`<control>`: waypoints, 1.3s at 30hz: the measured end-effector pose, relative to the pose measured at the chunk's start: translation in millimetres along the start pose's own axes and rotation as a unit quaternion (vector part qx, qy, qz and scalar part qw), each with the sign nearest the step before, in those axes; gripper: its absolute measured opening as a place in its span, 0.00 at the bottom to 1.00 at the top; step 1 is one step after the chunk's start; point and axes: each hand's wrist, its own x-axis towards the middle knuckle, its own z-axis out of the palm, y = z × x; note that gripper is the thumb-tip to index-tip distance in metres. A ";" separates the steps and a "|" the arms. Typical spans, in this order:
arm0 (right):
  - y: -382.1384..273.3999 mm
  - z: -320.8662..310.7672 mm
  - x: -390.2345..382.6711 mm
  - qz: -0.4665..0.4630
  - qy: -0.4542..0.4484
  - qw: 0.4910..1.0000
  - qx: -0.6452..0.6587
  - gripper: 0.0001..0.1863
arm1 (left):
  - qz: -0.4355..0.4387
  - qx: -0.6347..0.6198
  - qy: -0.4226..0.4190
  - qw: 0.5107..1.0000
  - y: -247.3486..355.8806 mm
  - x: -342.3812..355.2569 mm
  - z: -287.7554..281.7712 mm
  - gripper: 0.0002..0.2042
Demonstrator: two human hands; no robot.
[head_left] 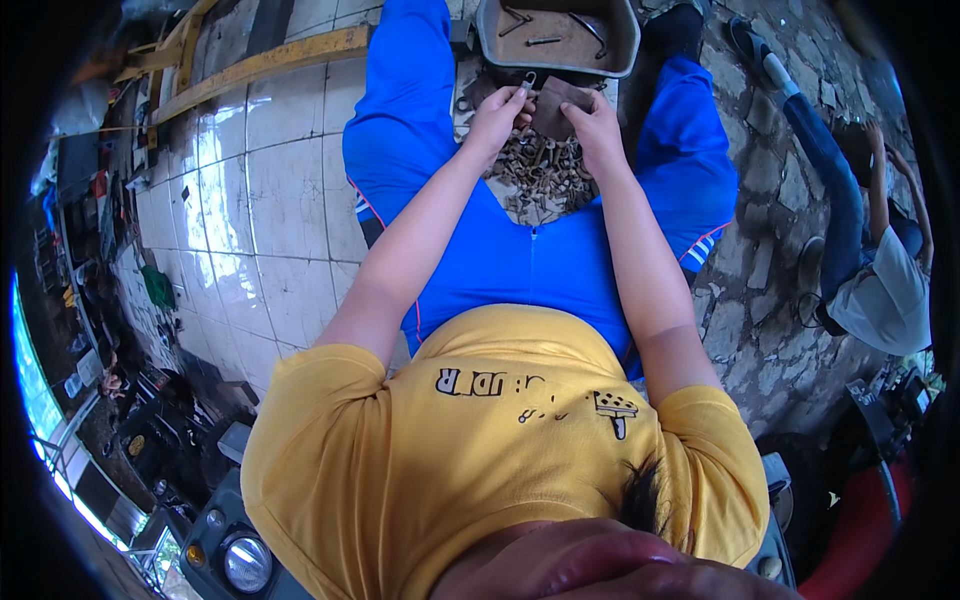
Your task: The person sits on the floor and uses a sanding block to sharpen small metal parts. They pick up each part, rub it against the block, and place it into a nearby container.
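Note:
My left hand [497,122] is closed, with its thumb and fingers pinching a small metal piece with a ring-like end [528,80]. Just beside it, my right hand [594,122] grips a brown, square-edged sheet that looks like sandpaper [553,108]. The two hands are close together, and the sheet is next to the metal piece; whether they touch is not clear. Below them, between my legs, lies a heap of rusty bolts and small metal parts [540,172]. Beyond my hands is a grey plastic tub [630,45] with a few bolts in it.
My legs in blue trousers [400,130] flank the heap. White tiles [285,150] cover the floor at left, with a yellow wooden frame [270,72] on them. Broken stone paving [765,190] is at right, where another person [880,300] sits. A vehicle headlight [247,563] is at lower left.

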 end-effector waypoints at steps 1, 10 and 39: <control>0.3 1.6 -0.8 -0.022 0.000 1.000 -0.019 0.23 | 0.009 0.009 0.004 1.000 -0.3 -0.3 0.8 0.16; 9.1 -1.7 3.6 -0.058 -0.078 0.986 -0.138 0.20 | 0.061 0.027 -0.055 0.996 7.2 -2.8 4.7 0.17; -8.3 1.1 -6.1 0.059 -0.016 0.937 0.345 0.18 | -0.025 -0.118 -0.079 0.990 8.3 -8.8 5.9 0.17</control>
